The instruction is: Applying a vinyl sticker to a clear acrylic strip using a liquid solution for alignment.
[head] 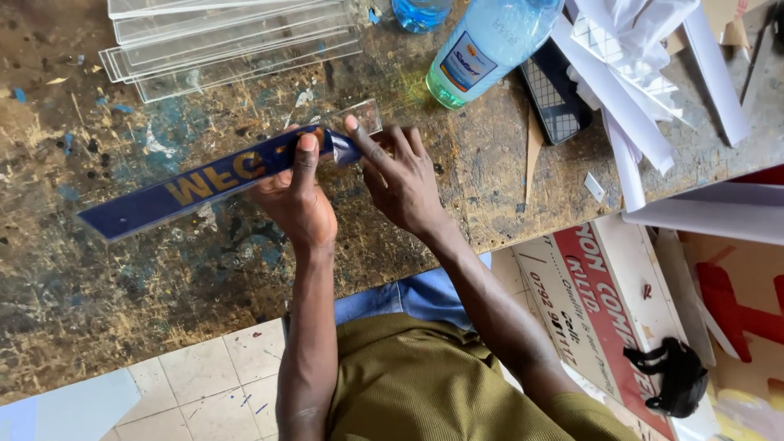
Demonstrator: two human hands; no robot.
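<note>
**Scarred wood, glossy plastic**

The surface is rough, worn wood, matt and flecked with dried paint. The blue strip looks like smooth, glossy film over clear plastic. The stacked sheets are clear, shiny acrylic. The bottle is translucent plastic; the white strips look like matt paper.

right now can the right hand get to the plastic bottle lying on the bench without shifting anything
Probably yes. The right hand rests at the end of the blue strip, and the plastic bottle lies just beyond it. Only bare, paint-stained bench shows between them, so nothing seems to block the way.
</note>
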